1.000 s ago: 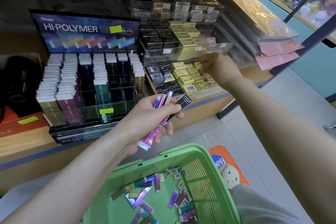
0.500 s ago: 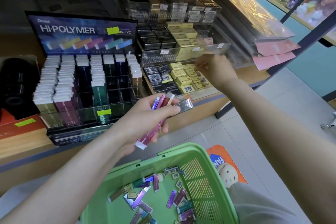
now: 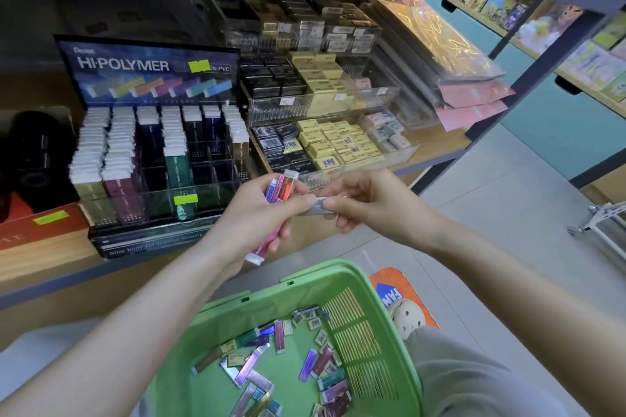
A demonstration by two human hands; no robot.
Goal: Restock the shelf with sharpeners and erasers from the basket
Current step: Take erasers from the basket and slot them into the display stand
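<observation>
Before a stationery shelf (image 3: 44,261), the left hand (image 3: 257,223) grips a bundle of slim erasers (image 3: 276,193); the right hand (image 3: 369,206) pinches a silvery eraser (image 3: 316,210) beside it, above the green basket (image 3: 338,271) of loose erasers (image 3: 250,369), near the Hi-Polymer display (image 3: 152,145)

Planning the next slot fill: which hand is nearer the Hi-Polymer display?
Left. The left hand is off the front right corner of the Hi-Polymer display; the right hand is farther right.

Shelf (image 3: 47,257) w/ eraser display (image 3: 152,152), trays (image 3: 325,101)
</observation>
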